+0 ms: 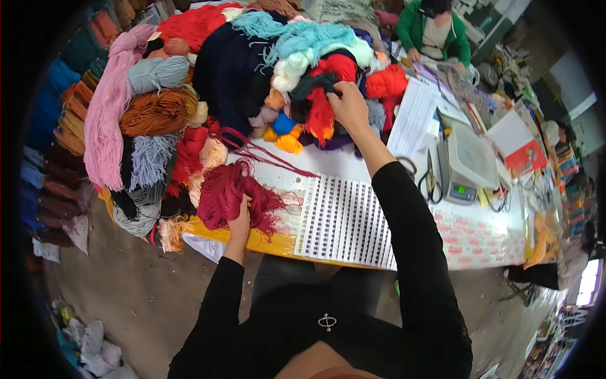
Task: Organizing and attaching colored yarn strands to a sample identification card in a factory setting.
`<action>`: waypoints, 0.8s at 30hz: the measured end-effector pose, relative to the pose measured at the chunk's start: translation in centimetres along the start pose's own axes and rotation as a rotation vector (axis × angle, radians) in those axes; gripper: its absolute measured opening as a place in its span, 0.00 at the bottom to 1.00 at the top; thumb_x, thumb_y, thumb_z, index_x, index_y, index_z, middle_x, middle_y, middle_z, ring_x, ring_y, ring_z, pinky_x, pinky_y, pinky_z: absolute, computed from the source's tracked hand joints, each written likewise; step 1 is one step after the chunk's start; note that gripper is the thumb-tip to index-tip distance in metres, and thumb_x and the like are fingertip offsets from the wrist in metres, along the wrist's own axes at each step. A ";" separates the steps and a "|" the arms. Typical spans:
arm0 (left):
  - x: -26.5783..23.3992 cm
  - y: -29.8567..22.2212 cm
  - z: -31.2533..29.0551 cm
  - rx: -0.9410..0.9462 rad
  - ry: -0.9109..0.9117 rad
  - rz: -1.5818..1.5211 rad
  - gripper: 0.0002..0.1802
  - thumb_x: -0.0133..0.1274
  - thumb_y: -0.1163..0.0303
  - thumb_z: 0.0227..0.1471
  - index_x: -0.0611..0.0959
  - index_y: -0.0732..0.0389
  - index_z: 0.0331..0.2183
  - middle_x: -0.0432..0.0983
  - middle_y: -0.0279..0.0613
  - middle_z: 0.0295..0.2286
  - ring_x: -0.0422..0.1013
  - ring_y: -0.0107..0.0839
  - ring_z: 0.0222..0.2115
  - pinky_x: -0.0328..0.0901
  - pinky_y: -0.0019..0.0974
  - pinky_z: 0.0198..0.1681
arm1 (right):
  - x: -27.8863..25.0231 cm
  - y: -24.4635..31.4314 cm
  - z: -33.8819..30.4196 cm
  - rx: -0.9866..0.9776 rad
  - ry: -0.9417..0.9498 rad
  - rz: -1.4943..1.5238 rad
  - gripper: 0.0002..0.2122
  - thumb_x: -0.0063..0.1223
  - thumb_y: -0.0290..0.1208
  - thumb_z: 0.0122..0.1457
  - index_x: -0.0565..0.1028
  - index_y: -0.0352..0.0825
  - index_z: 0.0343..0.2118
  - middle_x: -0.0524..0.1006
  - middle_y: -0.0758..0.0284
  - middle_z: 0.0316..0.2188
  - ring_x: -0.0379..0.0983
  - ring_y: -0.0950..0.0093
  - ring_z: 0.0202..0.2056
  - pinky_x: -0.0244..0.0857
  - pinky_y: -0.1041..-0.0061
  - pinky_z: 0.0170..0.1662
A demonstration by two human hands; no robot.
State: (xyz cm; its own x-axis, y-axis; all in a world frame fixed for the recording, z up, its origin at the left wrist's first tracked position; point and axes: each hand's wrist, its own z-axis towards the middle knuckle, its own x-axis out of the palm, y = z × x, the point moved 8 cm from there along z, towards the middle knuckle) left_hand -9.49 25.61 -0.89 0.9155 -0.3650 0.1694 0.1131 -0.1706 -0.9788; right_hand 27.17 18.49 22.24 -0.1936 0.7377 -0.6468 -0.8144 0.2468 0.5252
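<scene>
My left hand (240, 221) is at the table's near edge, its fingers sunk into a loose bundle of maroon yarn (218, 196). Loose maroon strands trail from the bundle across the white tabletop. Farther off, my right hand (349, 108) reaches into the heaped yarn, fingers closed on a dark grey-green skein (314, 86). Just beneath that skein hangs bright red yarn (323, 117), with white yarn (290, 69) to its left. Part of the dark skein is hidden by my fingers.
A sheet with rows of small dots (344, 218) lies before me. To the right are scissors (430, 181), a scale (464, 164) and a paper list (411, 117). Pink yarn (107, 114) and brown yarn (154, 112) fill the left. Across the table sits a person in green (413, 28).
</scene>
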 end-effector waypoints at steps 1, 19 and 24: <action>-0.2 0.2 0.2 0.013 -0.011 -0.020 0.08 0.49 0.68 0.58 0.77 0.59 0.28 0.67 0.24 0.21 0.58 0.12 0.19 0.52 0.18 0.21 | 0.4 1.4 1.1 -0.163 0.041 0.116 0.12 0.54 0.36 0.51 0.74 0.37 0.37 0.73 0.63 0.38 0.73 0.60 0.37 0.67 0.63 0.38; -0.8 1.3 0.8 0.083 0.021 0.121 0.08 0.48 0.70 0.57 0.78 0.64 0.31 0.72 0.32 0.25 0.66 0.21 0.26 0.61 0.26 0.30 | 7.1 2.2 5.5 -0.567 0.316 -0.908 0.11 0.50 0.30 0.50 0.72 0.47 0.38 0.69 0.66 0.36 0.73 0.68 0.32 0.67 0.69 0.29; -1.3 1.7 0.5 0.070 0.008 0.085 0.09 0.48 0.69 0.57 0.78 0.64 0.31 0.71 0.32 0.24 0.66 0.21 0.25 0.61 0.27 0.29 | 4.2 3.0 6.5 -0.525 0.443 -0.415 0.13 0.57 0.31 0.41 0.74 0.40 0.34 0.69 0.65 0.43 0.73 0.65 0.40 0.68 0.66 0.38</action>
State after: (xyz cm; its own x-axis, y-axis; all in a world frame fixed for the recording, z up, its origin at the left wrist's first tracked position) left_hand -10.31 26.31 -2.84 0.9199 -0.3825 0.0864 0.0625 -0.0745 -0.9953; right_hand 27.51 26.41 24.68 0.0718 0.3052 -0.9496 -0.9973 0.0367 -0.0636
